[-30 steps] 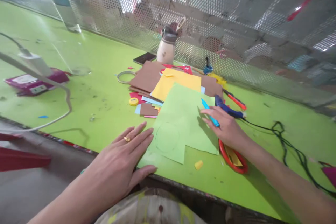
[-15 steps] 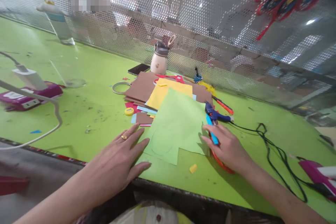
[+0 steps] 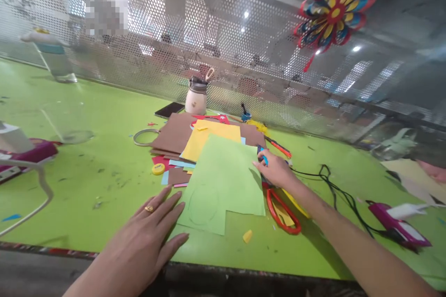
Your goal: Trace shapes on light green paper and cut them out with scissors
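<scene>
My left hand [image 3: 142, 232], with a ring on one finger, lies open and flat on the table, its fingertips beside the lower left edge of a light green paper sheet [image 3: 230, 171]. A faint oval is drawn on that sheet. My right hand [image 3: 277, 169] is closed at the sheet's right edge, with a light-blue stick-like thing [image 3: 264, 158] at its fingertips; its exact kind is hidden. The hand covers most of a dark blue glue gun. Just below, the orange-red scissors handles [image 3: 284, 216] lie on the table. Under my right forearm, a yellow object [image 3: 295, 203] shows in part.
Behind lie yellow paper [image 3: 216, 130] and brown card [image 3: 174, 132]. A pale bottle [image 3: 196, 97], phone [image 3: 169, 109], clear cup [image 3: 69, 123] and tape ring [image 3: 144, 137] stand or lie around. A black cord [image 3: 324, 176] runs to a purple power strip [image 3: 400, 225]. Mesh screen [image 3: 226, 46] borders the table.
My right hand has moved forward, away from the scissors handles, with the light-blue thing, and now covers the glue gun. My left hand stays beside the green sheet. The view has tilted up and right.
</scene>
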A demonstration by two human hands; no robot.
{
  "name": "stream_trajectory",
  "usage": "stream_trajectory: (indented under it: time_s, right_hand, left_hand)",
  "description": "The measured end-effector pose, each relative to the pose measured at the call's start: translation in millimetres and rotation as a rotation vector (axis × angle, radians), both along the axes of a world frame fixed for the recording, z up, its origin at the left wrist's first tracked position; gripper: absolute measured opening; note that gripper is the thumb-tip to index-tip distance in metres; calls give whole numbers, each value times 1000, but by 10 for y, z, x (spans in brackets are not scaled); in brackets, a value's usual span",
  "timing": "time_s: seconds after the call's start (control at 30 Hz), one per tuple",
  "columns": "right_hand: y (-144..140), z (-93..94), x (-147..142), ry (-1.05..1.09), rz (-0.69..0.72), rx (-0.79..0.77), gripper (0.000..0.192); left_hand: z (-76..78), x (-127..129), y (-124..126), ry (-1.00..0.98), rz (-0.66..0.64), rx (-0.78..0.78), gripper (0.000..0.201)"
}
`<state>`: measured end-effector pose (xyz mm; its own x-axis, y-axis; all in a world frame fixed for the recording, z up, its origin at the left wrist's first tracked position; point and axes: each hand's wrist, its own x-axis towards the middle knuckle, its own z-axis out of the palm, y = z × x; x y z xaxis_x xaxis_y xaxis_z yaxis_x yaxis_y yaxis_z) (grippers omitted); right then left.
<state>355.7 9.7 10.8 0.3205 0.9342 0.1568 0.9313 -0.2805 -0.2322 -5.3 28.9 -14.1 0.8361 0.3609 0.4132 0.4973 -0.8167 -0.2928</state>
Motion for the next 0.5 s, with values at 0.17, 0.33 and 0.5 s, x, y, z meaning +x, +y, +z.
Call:
stream_trajectory:
  time_s: [0.17,0.33,0.5]
  right_hand:
    - [67,-104,-134,-8,-65,17,26]
    - [300,-4,-79,-73,23,56,30]
    - [806,138,78,-96,214,-82,29]
  left_hand:
    - [-48,-10,33,-40,-16,33,57]
    - [-76,-20,47,-61,-28,6,56]
    - [-58,-22,24,-55,-25,-29,54]
